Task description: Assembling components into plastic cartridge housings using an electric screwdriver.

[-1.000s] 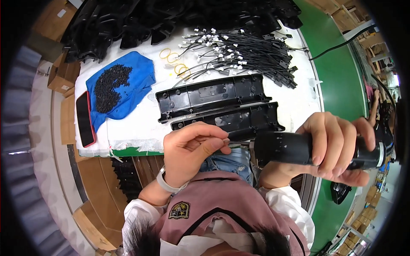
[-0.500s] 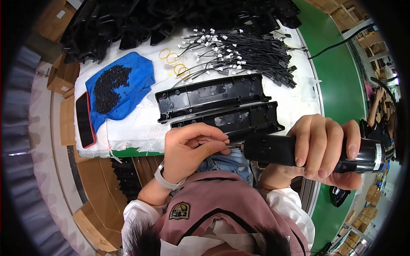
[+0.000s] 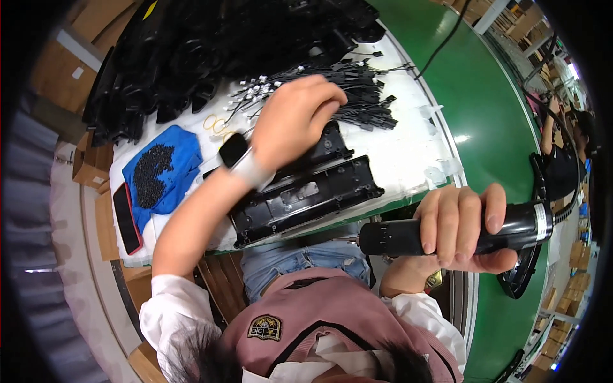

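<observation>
Gripping a black driver [image 3: 393,237] in the right hand [image 3: 456,223], wrapped tight around the barrel. Holding the tool roughly level near the front edge of the worktop [image 3: 408,159], to the right of the lap, with the bit [image 3: 348,241] pointing left and apart from the shells. Stretched out over the worktop with the left hand [image 3: 294,112], loosely curled with its back turned up, above the far shell [image 3: 329,145] and the near side of a pile of black cables [image 3: 373,89] with white plugs. Impossible to tell from this angle whether pinching anything or touching the cables. Wearing a dark-faced watch [image 3: 234,150] on the left wrist. Facing the near shell [image 3: 303,201], laid hollow side up just beside the partly hidden far one. Flanked at left by small black pieces [image 3: 152,172], spread on a blue cloth [image 3: 185,147], and by a red-edged phone [image 3: 126,220] next to it. Backed by a heap of large black parts [image 3: 191,54]. Joined at far right, well apart, by a co-worker [image 3: 562,159] in dark clothing
</observation>
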A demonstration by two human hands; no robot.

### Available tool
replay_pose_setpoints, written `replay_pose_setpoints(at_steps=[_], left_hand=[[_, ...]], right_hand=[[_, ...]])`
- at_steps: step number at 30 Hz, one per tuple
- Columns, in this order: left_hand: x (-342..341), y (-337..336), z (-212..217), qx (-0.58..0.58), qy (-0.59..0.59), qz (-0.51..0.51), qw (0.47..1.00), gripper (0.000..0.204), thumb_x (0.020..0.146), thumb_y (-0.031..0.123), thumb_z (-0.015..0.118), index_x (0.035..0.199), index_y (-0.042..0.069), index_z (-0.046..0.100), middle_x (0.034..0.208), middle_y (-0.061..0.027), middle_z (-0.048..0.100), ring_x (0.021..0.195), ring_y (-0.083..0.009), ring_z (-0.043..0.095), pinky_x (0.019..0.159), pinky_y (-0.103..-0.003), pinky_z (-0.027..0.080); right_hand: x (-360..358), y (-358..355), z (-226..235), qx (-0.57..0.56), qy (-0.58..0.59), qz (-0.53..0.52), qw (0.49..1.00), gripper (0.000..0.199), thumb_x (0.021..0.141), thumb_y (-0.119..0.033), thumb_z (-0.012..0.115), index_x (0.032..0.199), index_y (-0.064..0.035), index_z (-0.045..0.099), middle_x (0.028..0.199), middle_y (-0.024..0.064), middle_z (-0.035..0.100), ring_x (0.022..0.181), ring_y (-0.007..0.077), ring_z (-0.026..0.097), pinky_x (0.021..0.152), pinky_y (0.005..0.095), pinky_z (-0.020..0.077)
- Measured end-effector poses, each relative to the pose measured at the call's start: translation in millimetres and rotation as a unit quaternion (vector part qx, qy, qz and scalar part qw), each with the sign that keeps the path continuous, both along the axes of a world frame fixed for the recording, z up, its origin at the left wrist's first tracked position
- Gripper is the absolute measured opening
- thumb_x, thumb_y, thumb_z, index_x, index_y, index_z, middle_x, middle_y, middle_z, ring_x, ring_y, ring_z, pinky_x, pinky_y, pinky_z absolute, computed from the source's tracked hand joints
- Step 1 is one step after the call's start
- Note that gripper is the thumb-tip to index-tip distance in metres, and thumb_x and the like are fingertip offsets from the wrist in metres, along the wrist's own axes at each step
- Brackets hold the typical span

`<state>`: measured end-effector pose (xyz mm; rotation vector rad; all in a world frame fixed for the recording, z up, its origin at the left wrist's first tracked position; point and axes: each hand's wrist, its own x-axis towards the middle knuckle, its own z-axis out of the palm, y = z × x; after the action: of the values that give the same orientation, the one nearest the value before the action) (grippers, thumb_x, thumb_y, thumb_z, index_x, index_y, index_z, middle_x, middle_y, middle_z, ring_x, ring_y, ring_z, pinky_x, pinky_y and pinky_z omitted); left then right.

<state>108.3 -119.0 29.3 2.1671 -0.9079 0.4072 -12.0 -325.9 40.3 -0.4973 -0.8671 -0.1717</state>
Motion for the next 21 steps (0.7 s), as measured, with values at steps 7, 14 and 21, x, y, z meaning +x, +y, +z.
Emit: replay_pose_setpoints(at_steps=[7,14,21], left_hand=[[74,-66,-35,0.194,-0.142,-0.067,0.968,0.009,0.079,0.013,0.068,0.086,0.007,0.069,0.084,-0.0072,0.064,0.085,-0.0269,0.063,0.073,-0.038,0.054],[77,-72,-34,0.296,-0.146,-0.007,0.944,0.015,0.078,0.019,0.069,0.085,0.006,0.067,0.086,-0.007,0.065,0.087,-0.0266,0.064,0.072,-0.038,0.053],[70,-9,34,0.01,-0.066,0.103,0.992,0.019,0.074,0.017,0.07,0.084,0.001,0.068,0.078,-0.011,0.07,0.065,-0.0199,0.068,0.063,-0.028,0.054]], right_hand=[[-21,-28,-8,-0.037,-0.04,-0.041,0.998,0.046,0.084,-0.036,0.075,0.103,-0.0046,0.047,0.068,0.0033,0.06,0.048,0.0153,0.058,0.05,0.0308,0.0492],[-24,-38,-18,-0.057,-0.03,-0.082,0.995,0.041,0.086,-0.038,0.072,0.098,-0.0088,0.046,0.061,-0.002,0.059,0.042,0.0082,0.056,0.045,0.0244,0.049],[-24,-37,-22,-0.043,-0.004,-0.074,0.996,0.041,0.086,-0.038,0.072,0.098,-0.0088,0.046,0.058,-0.0031,0.057,0.039,0.0072,0.052,0.044,0.0238,0.0476]])
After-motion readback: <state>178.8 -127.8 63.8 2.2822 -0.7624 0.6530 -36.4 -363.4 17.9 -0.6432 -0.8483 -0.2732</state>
